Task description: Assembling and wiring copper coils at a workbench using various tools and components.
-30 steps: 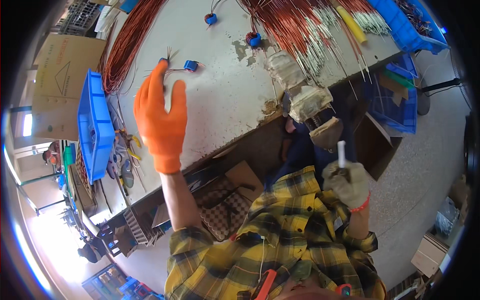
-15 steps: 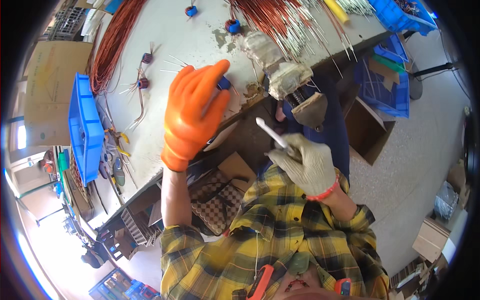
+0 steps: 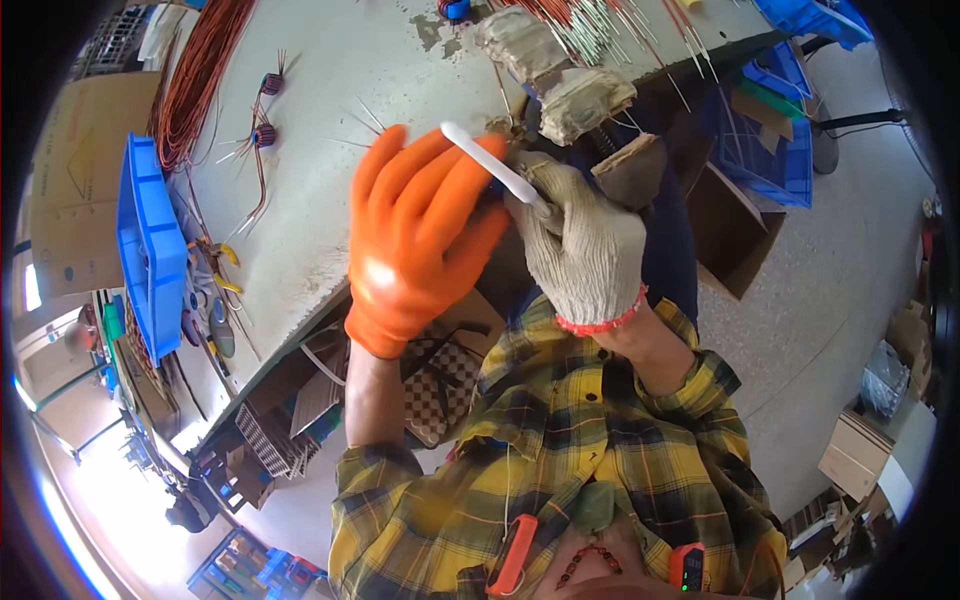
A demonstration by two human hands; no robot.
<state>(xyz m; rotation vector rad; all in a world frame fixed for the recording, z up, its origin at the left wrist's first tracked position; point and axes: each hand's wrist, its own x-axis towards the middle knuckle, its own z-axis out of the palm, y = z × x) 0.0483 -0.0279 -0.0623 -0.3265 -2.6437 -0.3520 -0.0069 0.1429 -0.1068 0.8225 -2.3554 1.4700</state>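
My left hand (image 3: 420, 240), in an orange rubber glove, is raised over the table's front edge with its fingers curled. Thin wire ends (image 3: 368, 118) stick out past its fingertips; the blue wire-wound ring coil they seem to belong to is hidden behind the glove. My right hand (image 3: 585, 230), in a cream knitted glove with a red cuff, is closed around a slim white rod-shaped tool (image 3: 490, 162). The tool slants up and left across the orange fingers, its rounded tip near them. Both hands are side by side, close together.
A tape-wrapped clamp (image 3: 580, 100) juts over the table edge just beyond my right hand. Two small wound coils (image 3: 264, 135), a bundle of red wire (image 3: 205, 75) and pliers (image 3: 225, 265) lie leftward on the table (image 3: 320, 60). A blue tray (image 3: 155, 250) stands at the left.
My right hand has moved up and left with the white tool, coming up to the left hand. The left hand has shifted slightly right and down, and the blue coil in it is now hidden.
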